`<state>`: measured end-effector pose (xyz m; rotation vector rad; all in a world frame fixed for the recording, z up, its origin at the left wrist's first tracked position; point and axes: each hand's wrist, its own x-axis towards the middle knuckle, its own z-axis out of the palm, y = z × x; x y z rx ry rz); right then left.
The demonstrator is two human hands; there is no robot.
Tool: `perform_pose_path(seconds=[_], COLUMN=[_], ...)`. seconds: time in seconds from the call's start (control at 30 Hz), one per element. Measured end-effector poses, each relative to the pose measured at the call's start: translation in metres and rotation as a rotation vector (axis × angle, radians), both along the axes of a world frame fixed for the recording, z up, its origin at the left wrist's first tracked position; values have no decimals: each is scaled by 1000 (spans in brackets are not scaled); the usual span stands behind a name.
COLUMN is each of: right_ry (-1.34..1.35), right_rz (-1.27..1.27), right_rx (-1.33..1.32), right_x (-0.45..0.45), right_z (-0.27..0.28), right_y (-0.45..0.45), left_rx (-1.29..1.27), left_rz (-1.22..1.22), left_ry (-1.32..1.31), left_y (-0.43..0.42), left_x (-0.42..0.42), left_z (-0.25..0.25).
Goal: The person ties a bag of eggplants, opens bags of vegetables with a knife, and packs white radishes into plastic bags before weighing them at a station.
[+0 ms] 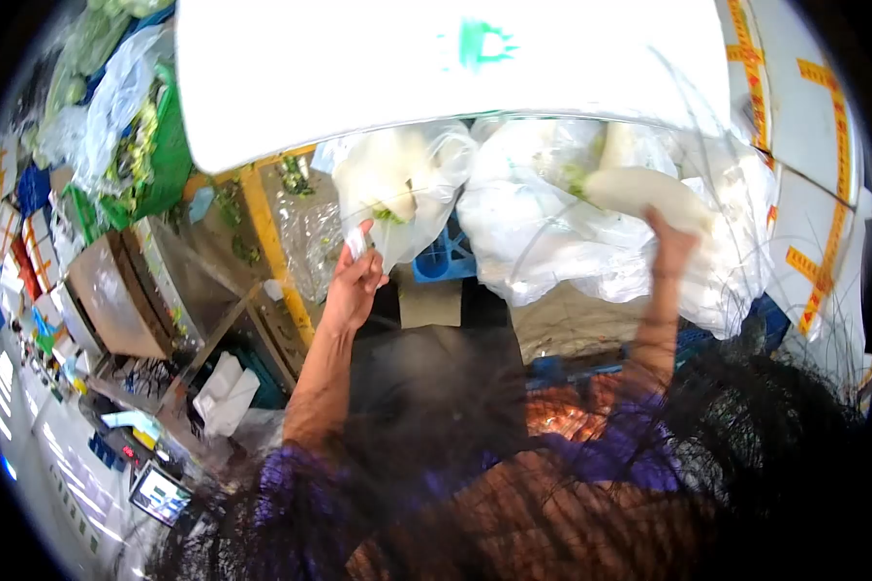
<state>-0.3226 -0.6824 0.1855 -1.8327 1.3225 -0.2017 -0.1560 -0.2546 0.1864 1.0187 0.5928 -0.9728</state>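
In the head view, my right hand (672,242) grips a long white radish (639,190), which lies tilted over a white plastic bag. The radish's green stem end points left. My left hand (355,283) has its fingers curled, with a small white thing (357,241) at the fingertips; I cannot make out its kind. Just beyond that hand is a clear plastic bag (436,160) with white radishes (383,174) inside. A larger white plastic bag (552,232) stands between my hands and reaches under my right hand.
A white surface with a green mark (310,77) spans the far side. A blue crate (446,250) shows between the bags. White boxes with orange tape (804,126) stack up at right. At left are a green bin of leaf scraps (170,160) and a wooden-sided box (116,290).
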Motion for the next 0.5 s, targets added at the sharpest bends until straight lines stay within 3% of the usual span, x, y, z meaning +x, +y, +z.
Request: perform_pose_path(seconds=[0.03,0.1,0.23,0.3,0.37,0.4,0.43,0.5], right_ry=[-86,-512,-374,-397,-354,-281,-300,-246], right_rz=[-107,-232,78,285,422,616,622,700], right_rx=[2,27,39,125,153,-62,23,-87], right_x=[6,-11,28,78,110,125,136,155], right_z=[56,84,73,49,-14,-43,-70,-117], right_y=[15,22,101,160,219,244,269,304], left_rx=[-22,-80,-145,-164,-158,-158,-160,-165], left_rz=[29,76,90,71,52,33,11,-33], left_ry=[12,37,87,81,80,82,87,95], left_y=[6,13,26,31,31,32,34,35], left_x=[0,0,-6,-6,-4,-3,-3,0], left_z=[1,-6,-23,-29,-28,-28,-28,-31])
